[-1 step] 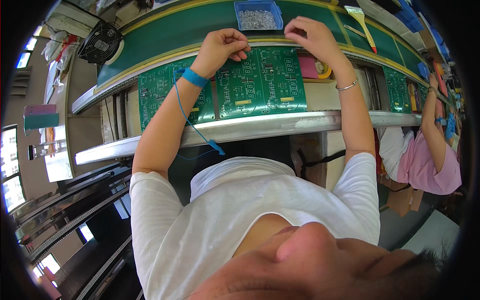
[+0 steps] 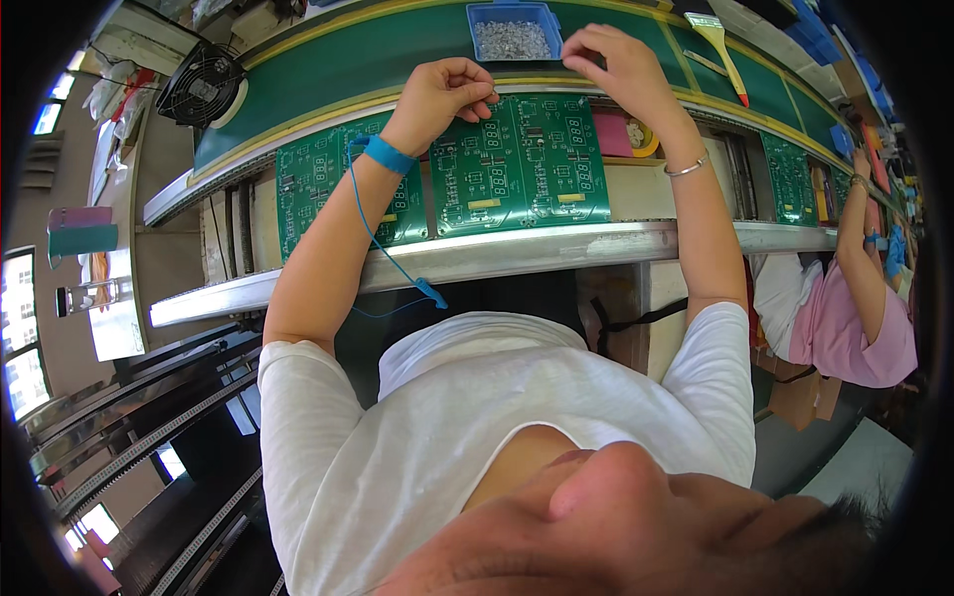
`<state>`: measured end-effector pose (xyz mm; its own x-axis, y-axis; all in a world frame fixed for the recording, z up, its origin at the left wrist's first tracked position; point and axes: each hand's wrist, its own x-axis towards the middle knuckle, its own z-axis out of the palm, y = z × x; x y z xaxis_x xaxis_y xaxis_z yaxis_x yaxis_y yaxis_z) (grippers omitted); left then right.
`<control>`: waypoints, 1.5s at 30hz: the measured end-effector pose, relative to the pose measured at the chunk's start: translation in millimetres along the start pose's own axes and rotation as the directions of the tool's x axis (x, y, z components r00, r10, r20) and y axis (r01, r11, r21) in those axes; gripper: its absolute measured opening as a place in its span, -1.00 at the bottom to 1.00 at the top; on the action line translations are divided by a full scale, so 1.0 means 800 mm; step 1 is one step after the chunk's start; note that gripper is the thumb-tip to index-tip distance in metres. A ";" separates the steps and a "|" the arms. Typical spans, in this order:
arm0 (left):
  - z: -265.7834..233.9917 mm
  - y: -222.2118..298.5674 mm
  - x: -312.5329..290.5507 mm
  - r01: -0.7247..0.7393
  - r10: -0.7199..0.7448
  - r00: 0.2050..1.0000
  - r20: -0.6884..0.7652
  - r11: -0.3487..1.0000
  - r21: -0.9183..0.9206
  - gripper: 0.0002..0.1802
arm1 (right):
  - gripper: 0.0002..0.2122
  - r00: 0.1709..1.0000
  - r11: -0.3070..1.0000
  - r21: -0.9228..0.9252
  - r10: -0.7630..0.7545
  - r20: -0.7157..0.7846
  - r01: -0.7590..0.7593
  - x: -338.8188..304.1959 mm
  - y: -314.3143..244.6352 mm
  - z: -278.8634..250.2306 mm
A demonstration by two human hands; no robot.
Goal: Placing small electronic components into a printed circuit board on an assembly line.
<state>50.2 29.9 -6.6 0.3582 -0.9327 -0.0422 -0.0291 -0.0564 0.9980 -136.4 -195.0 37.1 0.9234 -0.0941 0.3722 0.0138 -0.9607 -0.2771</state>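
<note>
My left hand is closed in a pinch over the top edge of a green circuit board. Whatever lies between its fingertips is too small to make out. A blue wrist strap with a thin cord circles that wrist. Above the same board's right half, my right hand hovers with bent fingers and a gap between thumb and forefinger; nothing shows in it. Close to its fingertips stands a blue bin of small clear parts. A second green board lies partly under my left forearm.
Metal rails carry the boards, with another board farther right. Beyond them runs a green belt. A brush lies at the far right, a black fan stands at left. A co-worker in pink is at right.
My right hand has shifted very slightly up and left, toward the blue bin. My left hand keeps its pinch in the same place.
</note>
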 end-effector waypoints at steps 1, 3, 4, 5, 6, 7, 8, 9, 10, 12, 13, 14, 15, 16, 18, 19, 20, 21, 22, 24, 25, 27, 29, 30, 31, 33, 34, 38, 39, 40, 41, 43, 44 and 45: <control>0.002 0.001 -0.002 -0.004 0.005 1.000 -0.011 0.999 0.046 -0.88 | -0.89 0.979 0.991 -0.097 -0.105 -0.177 0.089 0.013 -0.010 -0.002; 0.005 0.000 -0.003 -0.033 0.042 0.998 -0.044 0.984 0.174 -0.89 | -0.92 0.973 0.986 -0.085 -0.153 -0.172 0.140 0.044 -0.031 -0.011; 0.005 -0.002 -0.002 -0.051 0.075 0.995 -0.070 0.954 0.296 -0.89 | -0.95 0.967 0.980 -0.070 -0.196 -0.162 0.186 0.056 -0.038 -0.010; 0.007 -0.007 -0.001 -0.047 0.072 0.995 -0.073 0.954 0.296 -0.89 | -0.95 0.967 0.980 -0.065 -0.196 -0.162 0.188 0.065 -0.042 -0.003; 0.010 -0.010 0.000 -0.157 0.214 0.972 -0.097 0.897 0.412 -0.90 | -0.94 0.988 0.980 -0.157 -0.134 -0.080 0.120 0.071 -0.043 0.003; 0.013 -0.014 0.002 -0.252 0.354 0.930 -0.102 0.813 0.524 -0.90 | -0.93 0.998 0.966 -0.252 -0.062 -0.004 0.059 0.076 -0.043 0.007; 0.014 -0.016 0.004 -0.252 0.354 0.930 -0.101 0.813 0.525 -0.90 | -0.93 0.998 0.966 -0.252 -0.061 -0.005 0.058 0.080 -0.039 0.013; 0.016 -0.017 0.004 -0.275 0.400 0.912 -0.096 0.765 0.582 -0.90 | -0.92 0.999 0.958 -0.284 -0.043 0.008 0.043 0.083 -0.036 0.022; 0.017 -0.018 0.004 -0.294 0.445 0.891 -0.086 0.713 0.636 -0.89 | -0.91 1.000 0.948 -0.316 -0.024 0.020 0.029 0.086 -0.033 0.030; 0.016 -0.017 0.006 -0.286 0.446 0.891 -0.079 0.689 0.666 -0.88 | -0.93 0.999 0.950 -0.311 -0.039 -0.017 0.032 0.086 -0.026 0.036; 0.017 -0.016 0.006 -0.280 0.449 0.891 -0.071 0.665 0.693 -0.86 | -0.94 0.997 0.950 -0.310 -0.054 -0.054 0.034 0.085 -0.025 0.038; 0.018 -0.016 0.004 -0.276 0.447 0.892 -0.075 0.666 0.693 -0.86 | -0.94 0.997 0.951 -0.307 -0.056 -0.052 0.037 0.084 -0.024 0.041; 0.020 -0.015 0.003 -0.275 0.464 0.884 -0.064 0.626 0.730 -0.85 | -0.95 0.993 0.958 -0.283 -0.068 -0.100 0.037 0.082 -0.025 0.041; 0.022 -0.014 0.002 -0.275 0.480 0.876 -0.052 0.584 0.764 -0.84 | -0.96 0.986 0.965 -0.259 -0.078 -0.149 0.037 0.081 -0.025 0.040; 0.026 -0.013 0.003 -0.261 0.489 0.870 -0.057 0.555 0.790 -0.82 | -0.96 0.984 0.963 -0.267 -0.081 -0.159 0.036 0.080 -0.027 0.041; 0.028 -0.013 0.003 -0.246 0.499 0.865 -0.060 0.525 0.815 -0.79 | -0.96 0.982 0.961 -0.275 -0.085 -0.170 0.035 0.080 -0.028 0.042; 0.030 -0.013 0.004 -0.246 0.498 0.865 -0.060 0.525 0.815 -0.79 | -0.96 0.982 0.961 -0.274 -0.083 -0.170 0.034 0.080 -0.028 0.044; 0.031 -0.014 0.006 -0.220 0.495 0.865 -0.081 0.519 0.826 -0.78 | -0.96 0.975 0.960 -0.276 -0.102 -0.196 0.045 0.080 -0.028 0.044; 0.033 -0.015 0.007 -0.194 0.493 0.864 -0.102 0.512 0.837 -0.77 | -0.96 0.968 0.959 -0.278 -0.120 -0.222 0.055 0.080 -0.028 0.045; 0.037 -0.017 0.008 -0.178 0.497 0.860 -0.117 0.507 0.843 -0.76 | -0.96 0.964 0.959 -0.276 -0.126 -0.233 0.059 0.079 -0.030 0.046; 0.039 -0.018 0.008 -0.163 0.502 0.855 -0.133 0.503 0.849 -0.75 | -0.96 0.961 0.960 -0.274 -0.134 -0.243 0.064 0.079 -0.031 0.045; 0.040 -0.019 0.008 -0.168 0.511 0.850 -0.129 0.494 0.853 -0.75 | -0.96 0.962 0.961 -0.269 -0.124 -0.244 0.056 0.080 -0.030 0.044; 0.042 -0.019 0.009 -0.176 0.522 0.844 -0.122 0.486 0.856 -0.74 | -0.96 0.963 0.963 -0.267 -0.113 -0.245 0.045 0.077 -0.028 0.040; 0.042 -0.019 0.008 -0.171 0.522 0.844 -0.124 0.480 0.860 -0.75 | -0.95 0.963 0.969 -0.244 -0.103 -0.249 0.041 0.077 -0.031 0.035; 0.042 -0.019 0.008 -0.166 0.523 0.843 -0.125 0.475 0.864 -0.75 | -0.95 0.963 0.974 -0.222 -0.094 -0.254 0.036 0.077 -0.033 0.030; 0.042 -0.019 0.008 -0.165 0.518 0.846 -0.126 0.479 0.862 -0.76 | -0.95 0.959 0.976 -0.215 -0.098 -0.268 0.039 0.076 -0.034 0.019; 0.043 -0.019 0.008 -0.162 0.513 0.849 -0.129 0.485 0.859 -0.77 | -0.95 0.955 0.977 -0.209 -0.103 -0.279 0.045 0.075 -0.034 0.012; 0.043 -0.021 0.008 -0.167 0.526 0.841 -0.128 0.477 0.863 -0.77 | -0.92 0.975 0.993 -0.117 -0.019 -0.221 -0.008 0.053 -0.053 -0.025; 0.042 -0.021 0.007 -0.167 0.525 0.841 -0.131 0.482 0.860 -0.78 | -0.92 0.984 0.998 0.005 0.059 -0.168 -0.059 0.044 -0.060 -0.031; 0.042 -0.022 0.006 -0.166 0.523 0.841 -0.135 0.488 0.857 -0.78 | -0.91 0.986 0.986 0.124 0.128 -0.105 -0.115 0.039 -0.061 -0.035; 0.040 -0.022 0.005 -0.164 0.523 0.841 -0.136 0.487 0.858 -0.78 | -0.91 0.986 0.986 0.125 0.126 -0.105 -0.113 0.033 -0.054 -0.029; 0.044 -0.020 0.007 -0.181 0.514 0.848 -0.132 0.513 0.839 -0.78 | -0.87 0.993 0.971 0.220 0.103 -0.051 -0.089 0.009 -0.033 -0.015; 0.046 -0.019 0.008 -0.187 0.516 0.847 -0.128 0.514 0.837 -0.78 | -0.87 0.993 0.972 0.215 0.107 -0.052 -0.094 0.000 -0.025 -0.010; 0.047 -0.019 0.007 -0.187 0.513 0.848 -0.131 0.522 0.832 -0.79 | -0.86 0.991 0.957 0.265 0.130 -0.036 -0.116 -0.005 -0.021 -0.005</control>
<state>17.7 12.6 -23.7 0.4109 -0.7735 0.4825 -0.8591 -0.1513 0.4890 -141.9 -179.3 44.2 0.9027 -0.2280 0.3649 0.0078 -0.8393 -0.5437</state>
